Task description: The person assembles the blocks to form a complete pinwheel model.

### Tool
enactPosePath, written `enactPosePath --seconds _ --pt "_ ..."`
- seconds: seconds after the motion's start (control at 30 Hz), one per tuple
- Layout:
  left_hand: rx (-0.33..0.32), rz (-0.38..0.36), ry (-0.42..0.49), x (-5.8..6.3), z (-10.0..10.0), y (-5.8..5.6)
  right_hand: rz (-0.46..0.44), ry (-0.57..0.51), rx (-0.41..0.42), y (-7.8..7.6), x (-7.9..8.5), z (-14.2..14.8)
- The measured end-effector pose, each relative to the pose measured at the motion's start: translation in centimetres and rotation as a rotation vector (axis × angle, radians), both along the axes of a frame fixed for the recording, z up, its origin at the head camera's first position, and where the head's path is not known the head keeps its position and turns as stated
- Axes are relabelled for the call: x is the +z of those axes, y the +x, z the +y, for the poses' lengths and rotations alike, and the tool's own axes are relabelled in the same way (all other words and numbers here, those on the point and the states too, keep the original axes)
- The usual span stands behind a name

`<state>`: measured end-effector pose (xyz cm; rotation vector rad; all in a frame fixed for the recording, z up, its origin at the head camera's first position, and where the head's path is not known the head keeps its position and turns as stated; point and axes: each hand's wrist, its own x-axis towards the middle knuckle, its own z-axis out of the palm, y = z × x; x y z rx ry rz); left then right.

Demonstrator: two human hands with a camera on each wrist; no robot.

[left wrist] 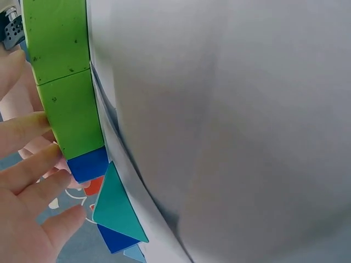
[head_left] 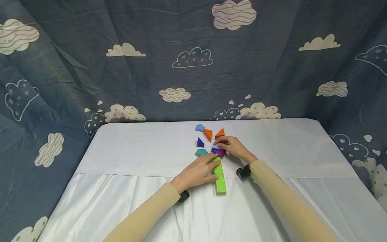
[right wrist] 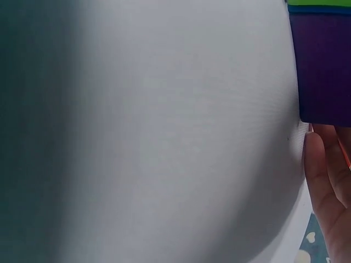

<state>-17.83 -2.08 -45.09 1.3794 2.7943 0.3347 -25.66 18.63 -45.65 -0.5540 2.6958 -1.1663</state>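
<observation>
My left hand [head_left: 198, 168] lies beside a line of two lime-green blocks, the nearer one [head_left: 220, 185] and the farther one [head_left: 218, 166]. Its fingers are spread, with fingertips at the blocks' left side and top. At the far end of the line sit a dark blue block [left wrist: 88, 164] and a purple block [head_left: 221, 152]. Just beyond them, my right hand [head_left: 233, 147] pinches a small light blue block [head_left: 215, 147], partly hidden by the fingers. In the right wrist view, its fingers [right wrist: 317, 159] show beside the purple block's end.
Left of the line lie a teal block [head_left: 201, 152] and a dark blue triangular block [head_left: 200, 143]. Farther back are two orange triangular blocks, left [head_left: 208, 134] and right [head_left: 220, 134], and another light blue block [head_left: 199, 127]. A white cloth [head_left: 136, 148] covers the table.
</observation>
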Motion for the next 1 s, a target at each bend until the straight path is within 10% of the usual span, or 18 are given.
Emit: enactPosePath --seconds 1.0 --pt "-0.002 -0.034 0.013 -0.1 0.0 -0.1 -0.065 -0.080 0.086 0.6 -0.3 1.3"
